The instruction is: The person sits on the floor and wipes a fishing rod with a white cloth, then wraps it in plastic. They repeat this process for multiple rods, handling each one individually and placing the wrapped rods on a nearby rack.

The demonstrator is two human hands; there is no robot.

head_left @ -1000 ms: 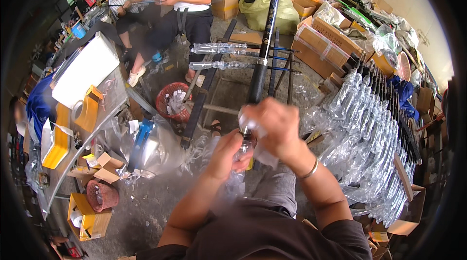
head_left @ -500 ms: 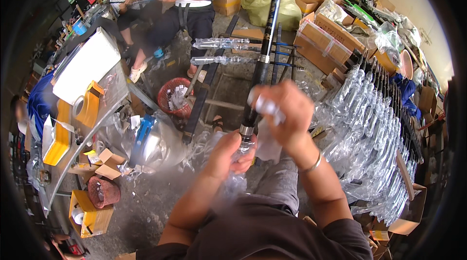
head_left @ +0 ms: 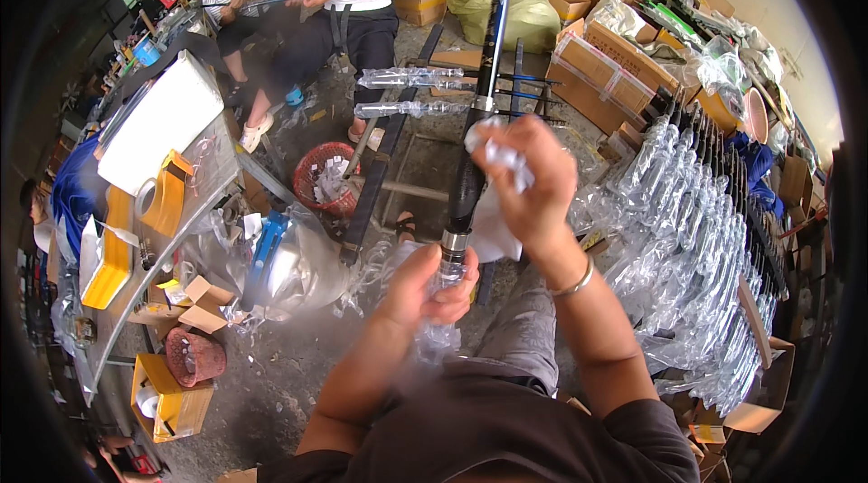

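Observation:
A thick black fishing rod with silver rings rises from my lap toward the top of the view, leaning slightly right. My left hand is wrapped round its lower end, which is covered in clear plastic. Higher up, just below the upper silver ring, my right hand pinches a crumpled white cloth against the rod's side. More of the white material hangs behind that hand. Beyond the rod, two plastic-sleeved rods lie across a dark metal rack.
Many plastic-sleeved rods lean in a row at right. Cardboard boxes and a yellow-green sack stand behind. A red basket of scraps sits left of the rack. A table fills the left; two people sit far left.
My right hand has moved a little up the rod with the white cloth. The rod has shifted slightly left, while my left hand keeps its hold on the lower end.

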